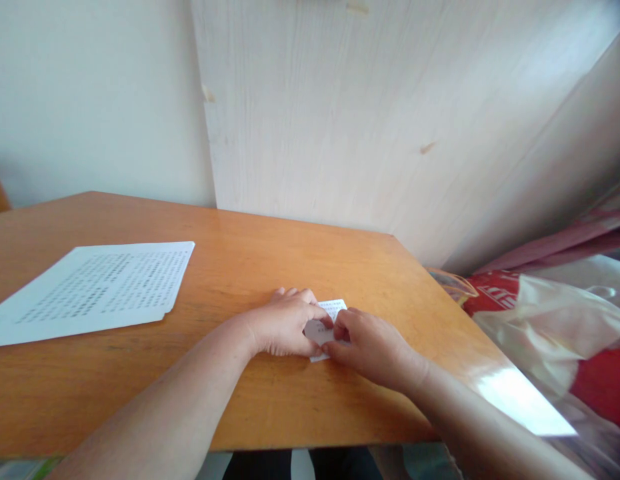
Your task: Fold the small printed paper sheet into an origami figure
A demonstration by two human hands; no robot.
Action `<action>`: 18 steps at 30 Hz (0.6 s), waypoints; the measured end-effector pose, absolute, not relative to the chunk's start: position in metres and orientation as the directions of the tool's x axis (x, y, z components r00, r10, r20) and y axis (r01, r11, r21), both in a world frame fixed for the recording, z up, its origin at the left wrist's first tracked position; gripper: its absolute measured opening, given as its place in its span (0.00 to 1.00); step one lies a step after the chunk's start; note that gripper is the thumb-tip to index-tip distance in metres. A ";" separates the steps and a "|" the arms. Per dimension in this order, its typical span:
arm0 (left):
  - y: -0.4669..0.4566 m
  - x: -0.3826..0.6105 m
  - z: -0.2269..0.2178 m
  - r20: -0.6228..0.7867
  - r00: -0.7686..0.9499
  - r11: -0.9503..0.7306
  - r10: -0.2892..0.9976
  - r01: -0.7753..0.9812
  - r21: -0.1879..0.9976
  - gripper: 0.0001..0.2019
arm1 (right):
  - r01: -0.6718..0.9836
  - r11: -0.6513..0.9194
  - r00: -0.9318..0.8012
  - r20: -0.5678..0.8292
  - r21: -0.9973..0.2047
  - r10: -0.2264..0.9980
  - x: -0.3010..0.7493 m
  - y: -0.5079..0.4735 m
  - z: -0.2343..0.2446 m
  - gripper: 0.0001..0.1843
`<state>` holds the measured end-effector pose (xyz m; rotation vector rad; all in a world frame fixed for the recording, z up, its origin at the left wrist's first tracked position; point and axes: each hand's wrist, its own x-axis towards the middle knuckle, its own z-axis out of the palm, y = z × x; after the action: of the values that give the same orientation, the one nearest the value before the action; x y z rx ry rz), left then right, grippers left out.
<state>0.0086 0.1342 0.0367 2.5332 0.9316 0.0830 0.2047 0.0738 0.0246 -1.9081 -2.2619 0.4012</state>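
A small folded piece of printed white paper (332, 312) lies on the orange wooden table (250, 253), mostly covered by both hands. My left hand (285, 321) rests curled on its left side, thumb and fingers pinching the paper's edge. My right hand (367, 343) presses on it from the right, fingers bent and closed on the fold. Only the paper's far corner and a bit of its near edge show.
Printed white sheets (97, 288) lie on the table's left part. A pale wooden board (370, 113) leans against the wall behind. Clear plastic bags with red contents (555, 320) sit past the table's right edge.
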 end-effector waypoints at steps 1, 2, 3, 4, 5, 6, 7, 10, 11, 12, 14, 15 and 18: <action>0.134 0.009 0.038 -0.105 0.768 -0.671 0.632 0.610 0.423 0.22 | 0.943 0.140 -0.165 -0.059 -0.301 0.985 0.207 0.075 0.024 0.09; 0.134 0.009 0.038 -0.117 0.763 -0.663 0.635 0.617 0.424 0.23 | 0.944 0.129 -0.155 -0.064 -0.303 0.986 0.209 0.076 0.024 0.09; 0.134 0.009 0.039 -0.128 0.758 -0.656 0.639 0.624 0.425 0.24 | 0.944 0.119 -0.148 -0.072 -0.307 0.986 0.211 0.077 0.024 0.08; 0.134 0.009 0.039 -0.133 0.754 -0.650 0.643 0.629 0.425 0.24 | 0.944 0.110 -0.142 -0.082 -0.311 0.986 0.214 0.079 0.023 0.08; 0.134 0.009 0.040 -0.136 0.751 -0.646 0.647 0.634 0.425 0.24 | 0.944 0.101 -0.137 -0.094 -0.315 0.986 0.217 0.081 0.022 0.07; 0.134 0.009 0.040 -0.137 0.748 -0.644 0.649 0.636 0.424 0.24 | 0.943 0.094 -0.134 -0.107 -0.320 0.985 0.219 0.084 0.022 0.07; 0.133 0.009 0.040 -0.138 0.748 -0.644 0.649 0.637 0.423 0.25 | 0.941 0.089 -0.134 -0.117 -0.326 0.984 0.222 0.086 0.021 0.07; 0.133 0.010 0.041 -0.150 0.748 -0.642 0.647 0.640 0.421 0.24 | 0.937 0.083 -0.135 -0.133 -0.340 0.982 0.229 0.094 0.021 0.07; 0.133 0.010 0.041 -0.155 0.746 -0.641 0.647 0.643 0.418 0.24 | 0.935 0.082 -0.137 -0.138 -0.344 0.981 0.232 0.096 0.021 0.07; 0.133 0.010 0.041 -0.159 0.744 -0.640 0.649 0.647 0.415 0.25 | 0.935 0.080 -0.137 -0.143 -0.346 0.980 0.233 0.097 0.022 0.07; 0.132 0.010 0.042 -0.167 0.740 -0.637 0.651 0.653 0.410 0.25 | 0.935 0.075 -0.136 -0.156 -0.347 0.978 0.236 0.100 0.024 0.08; 0.132 0.010 0.043 -0.169 0.740 -0.636 0.651 0.653 0.410 0.25 | 0.934 0.075 -0.139 -0.162 -0.349 0.977 0.237 0.100 0.025 0.08; 0.132 0.010 0.043 -0.166 0.741 -0.636 0.650 0.651 0.414 0.25 | 0.928 0.085 -0.159 -0.178 -0.364 0.971 0.240 0.104 0.027 0.07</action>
<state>0.0096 0.1319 0.0428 2.4896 0.9897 -0.0013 0.2396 0.1037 0.0273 -1.9629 -2.2310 0.6064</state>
